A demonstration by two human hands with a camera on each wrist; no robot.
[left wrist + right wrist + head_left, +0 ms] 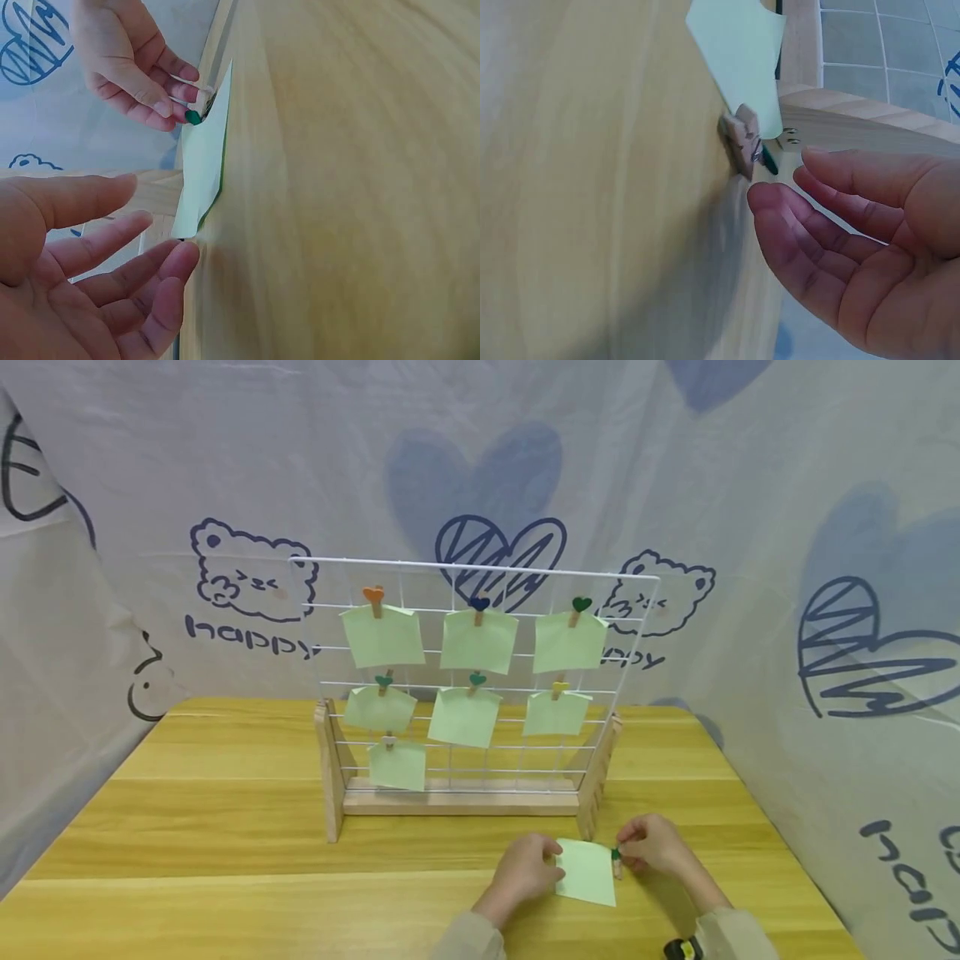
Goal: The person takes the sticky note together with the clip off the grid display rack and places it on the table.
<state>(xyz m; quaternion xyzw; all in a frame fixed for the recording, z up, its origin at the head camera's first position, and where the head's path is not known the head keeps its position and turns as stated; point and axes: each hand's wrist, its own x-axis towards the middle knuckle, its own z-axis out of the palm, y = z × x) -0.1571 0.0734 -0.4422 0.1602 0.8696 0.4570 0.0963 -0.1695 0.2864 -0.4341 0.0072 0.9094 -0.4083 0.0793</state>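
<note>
A pale green paper note (585, 872) lies on the table in front of the rack, its edges bent up a little. Beside its right edge is a wooden clothespin (742, 139) with a green heart (193, 118). My left hand (528, 868) is at the note's left edge, thumb and fingers apart in the left wrist view (105, 277). At the clothespin is my right hand (656, 845). The right wrist view shows its fingertips (765, 196) just short of the clothespin, with nothing between thumb and fingers.
Behind the hands stands a white wire grid rack (472, 568) on a wooden base (461, 803). Several pale green notes (478, 642) hang on it from heart clothespins (373, 597). A printed cloth (337, 460) hangs behind and beside the wooden table (225, 827).
</note>
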